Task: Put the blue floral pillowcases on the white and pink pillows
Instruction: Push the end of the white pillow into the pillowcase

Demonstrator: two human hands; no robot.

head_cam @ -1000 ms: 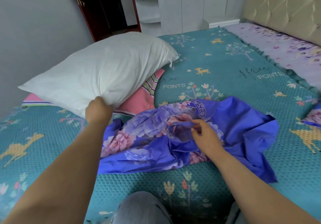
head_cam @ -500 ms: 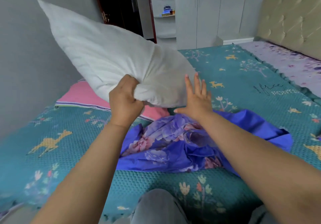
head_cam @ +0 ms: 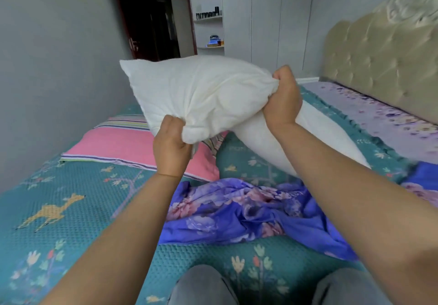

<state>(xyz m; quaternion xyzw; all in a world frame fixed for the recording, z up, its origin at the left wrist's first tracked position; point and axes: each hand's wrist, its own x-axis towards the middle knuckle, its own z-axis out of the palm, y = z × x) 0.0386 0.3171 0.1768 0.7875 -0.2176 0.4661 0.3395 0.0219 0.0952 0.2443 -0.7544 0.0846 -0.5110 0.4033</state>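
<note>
The white pillow (head_cam: 206, 94) is lifted above the bed, bent between both hands. My left hand (head_cam: 171, 147) grips its near lower corner. My right hand (head_cam: 283, 98) grips a bunch of the pillow's upper right edge; part of the pillow hangs down behind my right forearm. The pink pillow (head_cam: 132, 144) with striped ends lies flat on the bed at the left, below the white one. A crumpled blue floral pillowcase (head_cam: 237, 214) lies on the bedspread under my arms. A second blue floral pillowcase (head_cam: 424, 184) shows at the right edge.
The teal patterned bedspread (head_cam: 59, 210) covers the bed. A lilac floral sheet (head_cam: 369, 112) runs along the padded beige headboard (head_cam: 384, 60) at the right. A grey wall is at the left, a dark doorway and white shelves behind. My grey-trousered knees (head_cam: 203, 285) are at the bottom.
My right hand left the pillowcase, reached up open, and now grips the white pillow's right edge. The pillow was lifted off the pink pillow and swung round to lie across between both hands.
</note>
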